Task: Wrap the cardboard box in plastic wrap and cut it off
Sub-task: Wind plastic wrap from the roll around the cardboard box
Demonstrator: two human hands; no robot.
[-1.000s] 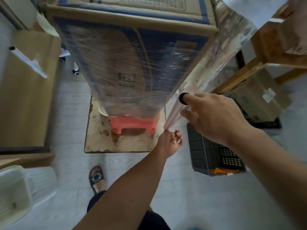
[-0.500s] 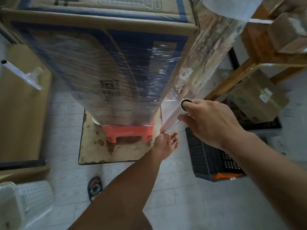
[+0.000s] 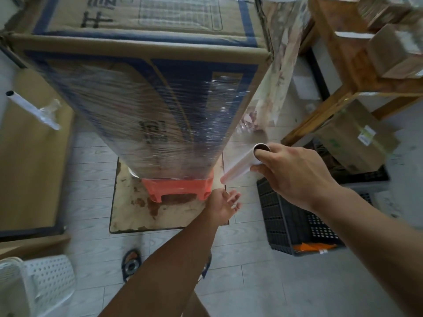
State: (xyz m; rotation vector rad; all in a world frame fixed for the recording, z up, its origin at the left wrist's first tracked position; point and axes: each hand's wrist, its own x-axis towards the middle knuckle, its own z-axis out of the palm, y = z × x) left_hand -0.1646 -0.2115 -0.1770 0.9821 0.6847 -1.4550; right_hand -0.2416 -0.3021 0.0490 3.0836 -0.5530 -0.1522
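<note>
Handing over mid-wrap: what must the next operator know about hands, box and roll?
Right hand grips the top end of the white roll of clear plastic wrap.
Left hand open just under its lower end; contact unclear.
Tall brown cardboard box with blue print stands on an orange plastic stool.
Done: near face wrapped except the top band; film runs from roll to the box's right edge.
Left: top band, cutting.

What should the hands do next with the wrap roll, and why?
Probably swing the plastic wrap roll round the cardboard box, film tight. The right hand grips its top, the left hand is open under its bottom end, film runs to the box's corner, and the box's top band looks bare.
</note>
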